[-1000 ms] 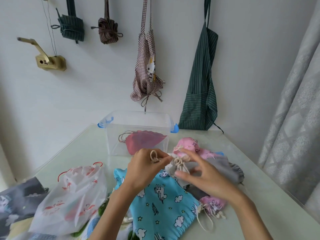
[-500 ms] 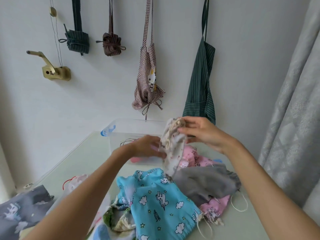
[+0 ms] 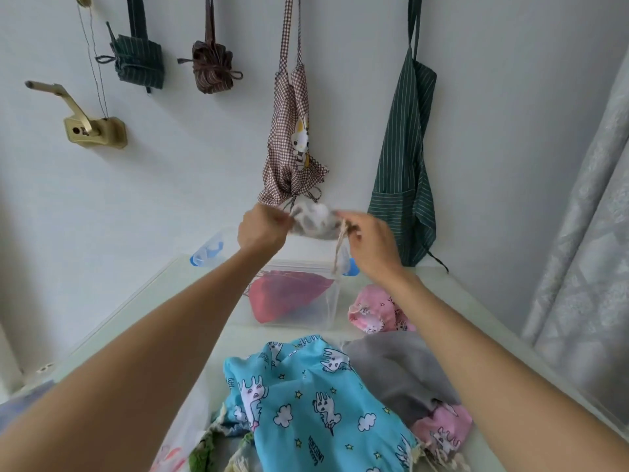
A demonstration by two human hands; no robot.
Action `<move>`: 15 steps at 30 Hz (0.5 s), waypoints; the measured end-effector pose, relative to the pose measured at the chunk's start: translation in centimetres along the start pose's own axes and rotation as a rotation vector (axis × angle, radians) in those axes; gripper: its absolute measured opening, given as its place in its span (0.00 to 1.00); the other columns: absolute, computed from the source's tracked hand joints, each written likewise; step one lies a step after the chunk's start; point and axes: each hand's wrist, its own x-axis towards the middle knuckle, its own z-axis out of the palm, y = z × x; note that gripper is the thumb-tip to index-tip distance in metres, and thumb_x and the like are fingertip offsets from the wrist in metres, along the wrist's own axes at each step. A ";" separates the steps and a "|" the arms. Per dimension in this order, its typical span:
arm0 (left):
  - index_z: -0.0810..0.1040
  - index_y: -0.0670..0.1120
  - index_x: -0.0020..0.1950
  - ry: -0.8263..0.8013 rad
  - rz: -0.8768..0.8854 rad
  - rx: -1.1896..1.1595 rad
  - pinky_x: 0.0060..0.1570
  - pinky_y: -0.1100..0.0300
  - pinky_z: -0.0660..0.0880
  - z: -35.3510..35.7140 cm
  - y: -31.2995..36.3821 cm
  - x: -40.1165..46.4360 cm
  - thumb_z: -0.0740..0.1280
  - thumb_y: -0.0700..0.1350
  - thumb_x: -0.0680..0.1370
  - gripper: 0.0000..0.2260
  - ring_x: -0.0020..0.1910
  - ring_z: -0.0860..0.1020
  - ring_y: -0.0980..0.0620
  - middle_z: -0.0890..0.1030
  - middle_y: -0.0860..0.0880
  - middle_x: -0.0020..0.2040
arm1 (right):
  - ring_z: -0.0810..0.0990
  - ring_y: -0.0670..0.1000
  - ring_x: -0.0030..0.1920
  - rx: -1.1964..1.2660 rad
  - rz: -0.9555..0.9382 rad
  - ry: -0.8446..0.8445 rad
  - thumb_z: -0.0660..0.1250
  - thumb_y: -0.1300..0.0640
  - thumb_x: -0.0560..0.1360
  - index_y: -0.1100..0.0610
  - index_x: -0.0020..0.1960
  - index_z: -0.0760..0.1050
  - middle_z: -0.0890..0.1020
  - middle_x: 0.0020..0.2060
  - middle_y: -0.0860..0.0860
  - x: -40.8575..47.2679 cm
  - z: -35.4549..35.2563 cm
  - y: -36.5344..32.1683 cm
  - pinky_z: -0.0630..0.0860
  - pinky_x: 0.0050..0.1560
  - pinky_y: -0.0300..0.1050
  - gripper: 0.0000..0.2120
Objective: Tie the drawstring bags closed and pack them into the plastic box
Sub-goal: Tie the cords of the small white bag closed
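The fingers of the left hand (image 3: 260, 229) are curled on one side of a small pale drawstring bag (image 3: 315, 223), and those of the right hand (image 3: 371, 245) are curled on the other side, so the bag hangs stretched between them in the air. It is blurred, so its print and the exact pinch points cannot be made out. A length of cord (image 3: 338, 257) dangles from the bag beside the right hand, its end hanging down near the rim of the plastic box (image 3: 332, 308).

The bag is held above the far side of that clear box, which sits on the table (image 3: 136, 315) and already holds a red bag (image 3: 289, 294).

This looks like the packing step for this bag. To do it well, both hands should lower together until the bag rests beside or on the red one, with the loose cord tucked in so it does not trail over the rim. Letting go from this height risks the light bag landing half over the wall.

Both wrists are raised and both forearms reach forward, nearly straight, converging over the box. Nearer the person, a blue unicorn-print bag (image 3: 306, 403), a grey bag (image 3: 398, 373) and a pink bag (image 3: 374, 311) lie on the table, waiting.
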 end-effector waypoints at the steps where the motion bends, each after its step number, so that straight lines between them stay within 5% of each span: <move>1: 0.83 0.45 0.54 -0.129 -0.033 0.111 0.51 0.54 0.74 0.5 -1.0 0.2 0.66 0.43 0.76 0.10 0.56 0.79 0.42 0.82 0.43 0.56 | 0.80 0.55 0.51 -0.105 0.019 -0.186 0.58 0.66 0.78 0.56 0.64 0.75 0.80 0.56 0.55 -0.4 0.9 0.6 0.73 0.43 0.36 0.17; 2: 0.80 0.47 0.59 -0.251 -0.023 0.234 0.56 0.53 0.73 0.9 -1.9 0.2 0.63 0.42 0.77 0.13 0.60 0.77 0.43 0.80 0.44 0.60 | 0.77 0.56 0.59 -0.183 0.080 -0.377 0.55 0.64 0.79 0.55 0.66 0.72 0.77 0.60 0.55 -0.8 1.7 1.2 0.73 0.55 0.43 0.17; 4: 0.73 0.52 0.67 -0.365 0.110 0.374 0.62 0.51 0.69 1.4 -3.0 -0.1 0.59 0.43 0.80 0.17 0.65 0.72 0.43 0.76 0.45 0.66 | 0.64 0.55 0.71 -0.253 0.223 -0.568 0.48 0.57 0.81 0.53 0.69 0.68 0.71 0.69 0.53 -1.1 2.4 1.7 0.50 0.73 0.60 0.19; 6: 0.70 0.53 0.69 -0.472 0.246 0.284 0.63 0.50 0.68 1.8 -3.1 -0.7 0.56 0.50 0.82 0.16 0.65 0.72 0.42 0.74 0.46 0.68 | 0.61 0.53 0.71 -0.261 0.241 -0.595 0.45 0.54 0.81 0.54 0.54 0.77 0.73 0.64 0.53 -1.0 2.6 1.9 0.40 0.73 0.62 0.21; 8: 0.71 0.52 0.68 -0.609 0.307 0.275 0.62 0.51 0.68 2.4 -2.9 -1.2 0.52 0.57 0.82 0.19 0.65 0.72 0.43 0.75 0.47 0.67 | 0.62 0.52 0.69 -0.250 0.228 -0.607 0.45 0.55 0.80 0.52 0.36 0.70 0.74 0.55 0.53 -0.8 2.6 1.9 0.42 0.73 0.62 0.20; 9: 0.72 0.51 0.67 -0.654 0.318 0.339 0.60 0.51 0.68 2.8 -2.8 -1.4 0.50 0.58 0.81 0.21 0.63 0.73 0.43 0.76 0.46 0.65 | 0.62 0.52 0.68 -0.240 0.219 -0.602 0.46 0.55 0.80 0.52 0.35 0.70 0.74 0.53 0.53 -0.8 2.6 1.8 0.43 0.73 0.61 0.20; 12: 0.74 0.48 0.62 -0.631 0.316 0.630 0.56 0.51 0.67 3.5 -2.6 -1.3 0.46 0.60 0.81 0.24 0.58 0.76 0.43 0.79 0.44 0.58 | 0.64 0.52 0.68 -0.244 0.151 -0.448 0.49 0.56 0.80 0.52 0.57 0.77 0.75 0.62 0.51 -1.0 2.7 1.7 0.49 0.73 0.59 0.19; 15: 0.72 0.43 0.65 -0.584 0.165 0.729 0.62 0.50 0.65 3.7 -1.9 -0.2 0.48 0.60 0.81 0.26 0.62 0.74 0.43 0.77 0.42 0.63 | 0.65 0.50 0.68 -0.246 0.084 -0.364 0.51 0.56 0.80 0.50 0.62 0.75 0.75 0.64 0.50 -1.6 2.5 1.6 0.51 0.73 0.56 0.17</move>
